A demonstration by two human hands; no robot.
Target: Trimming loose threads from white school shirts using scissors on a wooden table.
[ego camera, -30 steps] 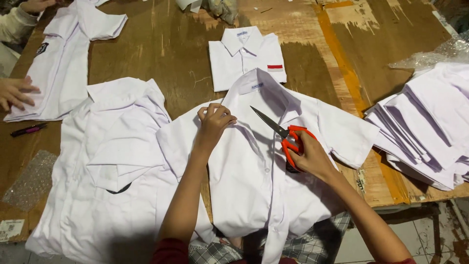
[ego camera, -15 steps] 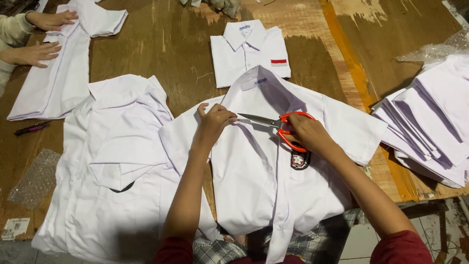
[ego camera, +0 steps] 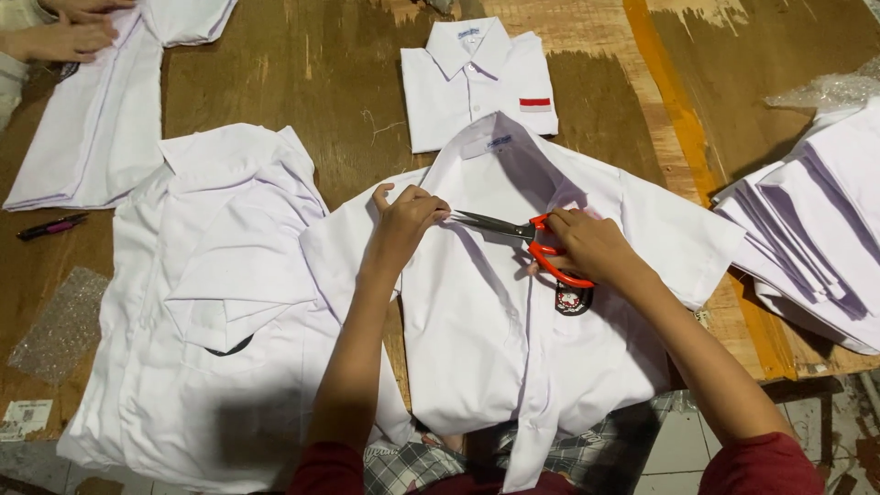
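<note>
1. Our right hand (ego camera: pixel 591 246) grips the red handles of the scissors (ego camera: pixel 522 238), blades pointing left, nearly closed, tips touching our left hand.
2. Our left hand (ego camera: pixel 408 220) pinches the cloth of the white shirt (ego camera: pixel 513 339) right at the blade tips.
3. That shirt lies open-fronted under both hands, collar away from us, a dark badge (ego camera: pixel 573 299) just below our right hand.
4. Left of the grip lies a heap of white shirts (ego camera: pixel 211 302).
5. Beyond the grip sits a folded shirt (ego camera: pixel 477 87) on the wooden table (ego camera: pixel 339 82).
6. Far right, a stack of folded shirts (ego camera: pixel 816 238).
7. Far left, another person's hands (ego camera: pixel 69 37) rest on a shirt; a pen (ego camera: pixel 50 226) lies nearby.
</note>
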